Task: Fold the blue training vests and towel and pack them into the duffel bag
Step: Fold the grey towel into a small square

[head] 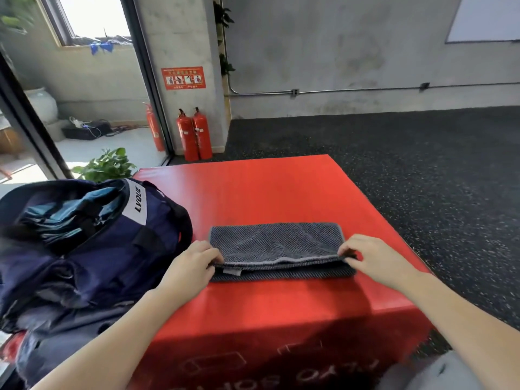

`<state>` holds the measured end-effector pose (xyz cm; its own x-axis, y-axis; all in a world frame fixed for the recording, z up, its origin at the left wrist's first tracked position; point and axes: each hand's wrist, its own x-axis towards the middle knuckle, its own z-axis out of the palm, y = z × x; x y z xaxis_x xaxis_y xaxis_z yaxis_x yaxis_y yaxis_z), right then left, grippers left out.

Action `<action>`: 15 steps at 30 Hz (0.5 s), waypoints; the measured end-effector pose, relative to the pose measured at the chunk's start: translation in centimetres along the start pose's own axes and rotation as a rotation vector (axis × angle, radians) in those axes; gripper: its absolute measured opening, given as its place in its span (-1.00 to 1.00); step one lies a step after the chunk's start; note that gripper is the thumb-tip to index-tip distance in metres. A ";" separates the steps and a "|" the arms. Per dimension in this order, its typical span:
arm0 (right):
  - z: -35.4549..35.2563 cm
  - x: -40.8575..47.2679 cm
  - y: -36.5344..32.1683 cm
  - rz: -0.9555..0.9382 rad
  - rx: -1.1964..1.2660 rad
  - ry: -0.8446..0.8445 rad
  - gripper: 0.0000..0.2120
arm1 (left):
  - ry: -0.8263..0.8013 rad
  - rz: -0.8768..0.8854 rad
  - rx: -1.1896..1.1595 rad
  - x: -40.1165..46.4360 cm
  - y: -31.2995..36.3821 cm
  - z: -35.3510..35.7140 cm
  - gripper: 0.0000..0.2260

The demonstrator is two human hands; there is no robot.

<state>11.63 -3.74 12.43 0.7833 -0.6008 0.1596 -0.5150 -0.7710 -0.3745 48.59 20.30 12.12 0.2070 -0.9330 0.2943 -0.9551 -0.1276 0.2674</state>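
red box on dark speckled floor | L hand + R hand pinch towel

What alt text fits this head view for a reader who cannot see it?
Both hands, left hand and right hand, pinch the near corners of a folded grey towel on a red box. An open navy duffel bag holding blue fabric sits at left.

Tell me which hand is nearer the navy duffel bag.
Left. The left hand pinches the folded grey towel's end beside the navy duffel bag; the right hand pinches the far end.
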 end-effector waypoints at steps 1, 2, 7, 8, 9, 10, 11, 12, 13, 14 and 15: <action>0.2 -0.2 0.0 -0.010 -0.032 -0.047 -0.79 | -0.041 0.018 0.026 -0.3 -0.2 0.3 -0.76; 0.4 -0.3 -0.1 -0.017 -0.066 -0.102 -0.82 | -0.097 0.024 0.046 -0.5 -0.3 0.5 -0.75; 1.3 -1.0 -0.2 -0.005 -0.157 -0.196 -0.80 | -0.222 -0.069 0.056 -1.3 0.6 0.6 -0.74; 1.4 -1.0 -0.1 -0.005 -0.169 -0.196 -0.79 | -0.232 -0.087 0.050 -1.3 0.6 0.6 -0.74; 1.4 -0.9 -0.1 -0.010 -0.182 -0.195 -0.80 | -0.241 -0.102 0.046 -1.2 0.6 0.6 -0.75; 1.4 -0.8 -0.1 -0.017 -0.197 -0.191 -0.81 | -0.242 -0.115 0.041 -1.1 0.5 0.7 -0.78; 1.4 -0.7 -0.2 -0.026 -0.213 -0.182 -0.82 | -0.232 -0.132 0.029 -0.9 0.4 1.0 -0.80; 1.4 -0.6 -0.2 -0.029 -0.233 -0.176 -0.82 | -0.211 -0.153 0.013 -0.6 0.2 1.4 -0.81; 1.4 -0.5 -0.4 -0.029 -0.254 -0.175 -0.82 | -0.180 -0.174 -0.002 -0.1 0.1 1.8 -0.80; 1.5 -0.4 -0.6 -0.026 -0.276 -0.177 -0.81 | -0.148 -0.192 -0.015 0.5 -0.2 2.4 -0.76; 1.6 -0.4 -0.8 -0.024 -0.299 -0.172 -0.80 | -0.124 -0.202 -0.029 1.1 -0.4 3.0 -0.69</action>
<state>12.32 -2.56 11.25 0.8307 -0.5567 -0.0012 -0.5548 -0.8277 -0.0843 48.57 18.30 9.56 0.3642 -0.9238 0.1181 -0.8899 -0.3078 0.3366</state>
